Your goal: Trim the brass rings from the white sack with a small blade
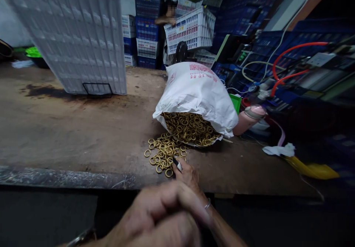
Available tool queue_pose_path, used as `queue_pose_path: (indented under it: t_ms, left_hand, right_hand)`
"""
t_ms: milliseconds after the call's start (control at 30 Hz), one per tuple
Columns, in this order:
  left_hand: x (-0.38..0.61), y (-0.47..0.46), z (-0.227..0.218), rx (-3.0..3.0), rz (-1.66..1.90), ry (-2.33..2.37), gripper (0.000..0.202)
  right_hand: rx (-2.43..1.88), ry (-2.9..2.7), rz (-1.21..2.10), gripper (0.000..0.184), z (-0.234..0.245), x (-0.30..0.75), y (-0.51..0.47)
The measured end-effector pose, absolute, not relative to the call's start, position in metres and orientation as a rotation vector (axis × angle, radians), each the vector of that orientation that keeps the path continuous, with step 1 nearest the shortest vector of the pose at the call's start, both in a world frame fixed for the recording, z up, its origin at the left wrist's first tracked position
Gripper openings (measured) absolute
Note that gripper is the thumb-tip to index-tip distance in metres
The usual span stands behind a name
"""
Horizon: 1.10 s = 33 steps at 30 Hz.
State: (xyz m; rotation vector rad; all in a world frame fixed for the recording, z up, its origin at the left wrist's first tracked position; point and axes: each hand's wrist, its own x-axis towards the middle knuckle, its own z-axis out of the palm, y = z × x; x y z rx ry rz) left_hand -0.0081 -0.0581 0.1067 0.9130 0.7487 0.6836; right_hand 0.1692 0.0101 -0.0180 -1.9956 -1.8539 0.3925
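Brass-coloured rings point(166, 151) lie in a loose pile on the table, spilling from the mouth of a white woven sack point(195, 88) with red print. At the near edge of this pile is my right hand point(188, 173), its fingers bent down onto the rings. A small black-and-white piece point(177, 164) shows at its fingertips; whether it is held or wrapped round a finger is unclear. Close to the camera, my left hand point(163, 213) is blurred, with its fingers curled closed. Whatever it may hold is hidden.
A tall stack of translucent ribbed trays point(91, 36) stands on the wooden table point(83, 136) at left. Right of the sack are a pink bottle point(251, 117) and red hoses point(277, 67). Behind, a person handles a white crate point(191, 29) beside stacked blue crates point(148, 29).
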Motion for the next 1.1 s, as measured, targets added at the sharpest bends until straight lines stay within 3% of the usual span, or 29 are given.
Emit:
queue_pose_path:
  t_ms: [167, 333, 633, 867, 1100]
  left_hand:
    - [0.008, -0.015, 0.054, 0.940, 0.807, 1.139, 0.032]
    - [0.022, -0.004, 0.007, 1.060, 0.951, 1.201, 0.035]
    - [0.053, 0.009, 0.002, 1.181, 0.971, 1.073, 0.022]
    - [0.058, 0.003, 0.002, 1.239, 0.966, 1.083, 0.025]
    - [0.055, -0.006, 0.013, 1.032, 0.781, 1.023, 0.032]
  right_hand:
    - [-1.768, -1.681, 0.552, 0.020, -0.025, 0.181, 0.015]
    - [-1.560, -1.662, 0.643, 0.017, -0.023, 0.186, 0.014]
    - [-1.424, -1.521, 0.925, 0.014, -0.005, 0.184, 0.004]
    - [-1.305, -1.237, 1.294, 0.035, -0.011, 0.186, 0.003]
    - [-1.396, -1.316, 1.146, 0.028, -0.004, 0.188, 0.007]
